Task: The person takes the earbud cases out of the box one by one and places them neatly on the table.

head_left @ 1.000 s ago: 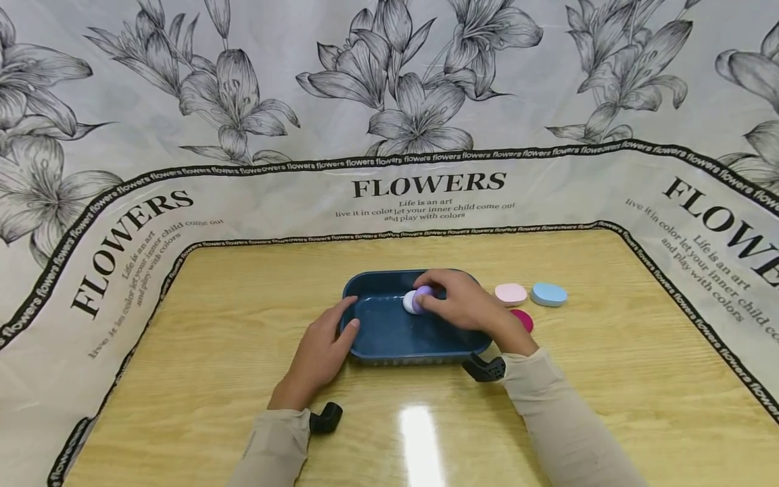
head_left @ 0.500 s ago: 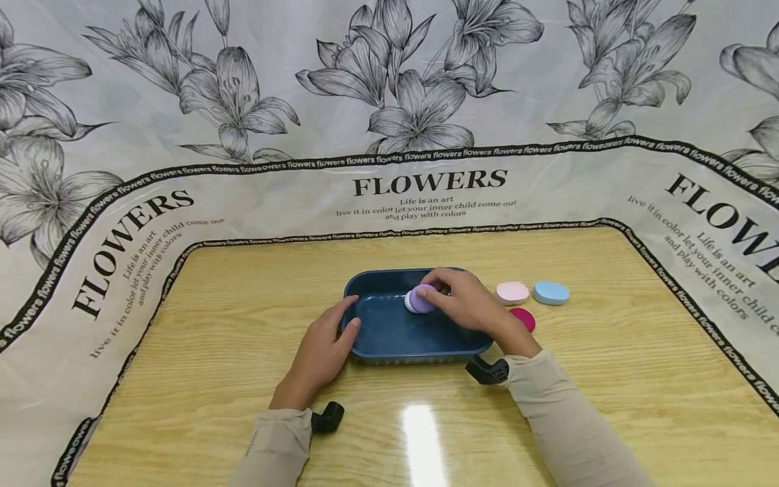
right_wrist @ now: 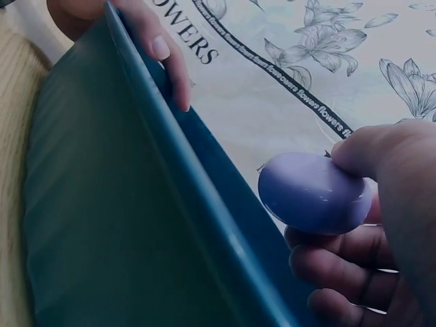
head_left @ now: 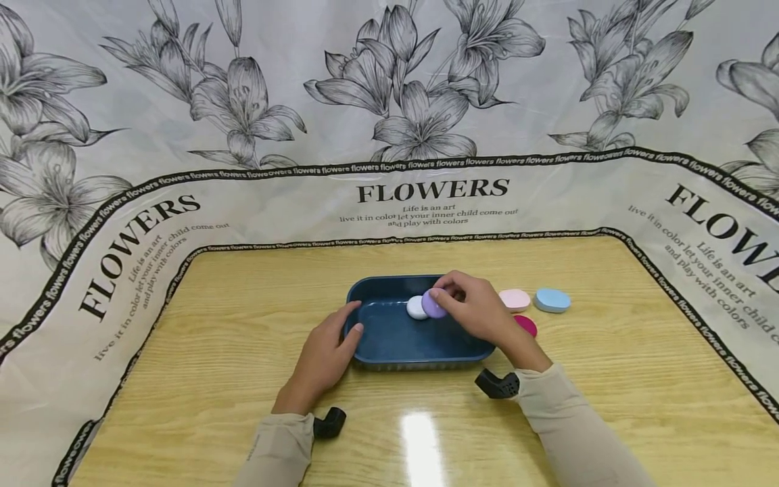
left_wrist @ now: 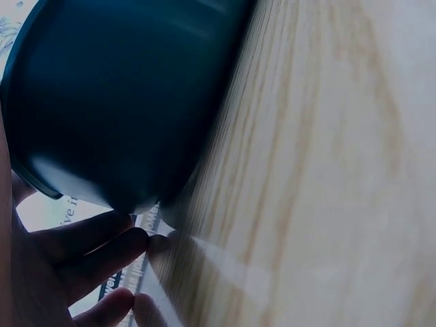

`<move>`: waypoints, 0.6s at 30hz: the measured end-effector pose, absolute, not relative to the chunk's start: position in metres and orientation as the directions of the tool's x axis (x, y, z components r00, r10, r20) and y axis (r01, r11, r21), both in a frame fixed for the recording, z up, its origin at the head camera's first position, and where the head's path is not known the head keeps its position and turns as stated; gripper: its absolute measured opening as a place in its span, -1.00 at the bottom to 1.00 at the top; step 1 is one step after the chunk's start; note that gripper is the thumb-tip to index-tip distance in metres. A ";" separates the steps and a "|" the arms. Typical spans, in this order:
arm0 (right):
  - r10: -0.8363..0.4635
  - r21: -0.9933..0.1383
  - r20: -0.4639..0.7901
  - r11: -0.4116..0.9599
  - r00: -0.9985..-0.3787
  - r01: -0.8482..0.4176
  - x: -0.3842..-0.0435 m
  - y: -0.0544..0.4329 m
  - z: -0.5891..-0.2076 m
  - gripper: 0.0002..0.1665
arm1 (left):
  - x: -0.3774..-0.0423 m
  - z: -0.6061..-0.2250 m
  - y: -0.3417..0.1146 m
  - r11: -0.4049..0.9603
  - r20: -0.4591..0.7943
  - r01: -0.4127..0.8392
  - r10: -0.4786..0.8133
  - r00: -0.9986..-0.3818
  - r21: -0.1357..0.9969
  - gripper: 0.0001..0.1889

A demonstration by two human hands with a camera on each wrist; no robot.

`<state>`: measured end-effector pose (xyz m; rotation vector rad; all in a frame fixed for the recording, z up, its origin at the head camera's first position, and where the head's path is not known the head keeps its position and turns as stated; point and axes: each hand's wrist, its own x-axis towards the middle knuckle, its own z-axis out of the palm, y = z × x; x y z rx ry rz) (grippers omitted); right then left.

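A dark blue rectangular basin (head_left: 420, 359) with rounded corners stands on the table. My left hand (head_left: 325, 348) holds its left end, thumb and index finger hooked over the rim, other fingers (left_wrist: 102, 255) outside against the lower wall. Between thumb and fingers, my right hand (head_left: 477, 308) pinches a smooth, glossy purple oval piece (right_wrist: 313, 194), shaped like a small bar of soap. It is over the basin's right half. A white rounded piece (head_left: 417, 308) lies inside the basin, its right edge overlapped by the purple one in the head view.
Right of the basin, a pale pink oval piece (head_left: 515, 299), a light blue oval piece (head_left: 552, 300) and a crimson round piece (head_left: 526, 327), partly behind my right wrist, lie on the wooden table (head_left: 243, 297). A flower-printed curtain (head_left: 426, 203) borders the table's back and sides.
My right hand has moved slightly right with the purple piece, uncovering more of the white piece. The purple piece's broad face now shows. My left hand has stayed on the rim.
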<state>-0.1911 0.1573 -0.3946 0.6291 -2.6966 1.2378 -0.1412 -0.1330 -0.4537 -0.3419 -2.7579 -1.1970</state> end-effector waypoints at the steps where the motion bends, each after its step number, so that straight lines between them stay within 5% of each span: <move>1: -0.318 -0.704 0.268 0.579 -0.909 -0.411 -0.190 0.158 -0.395 -0.82 | -0.141 -0.454 -0.133 0.663 0.192 0.250 0.160 -0.968 0.706 -0.50; 18: -0.247 -0.716 0.301 0.579 -0.921 -0.389 -0.179 0.176 -0.395 -0.70 | -0.141 -0.454 -0.132 0.653 0.187 0.242 0.155 -0.970 0.718 -0.51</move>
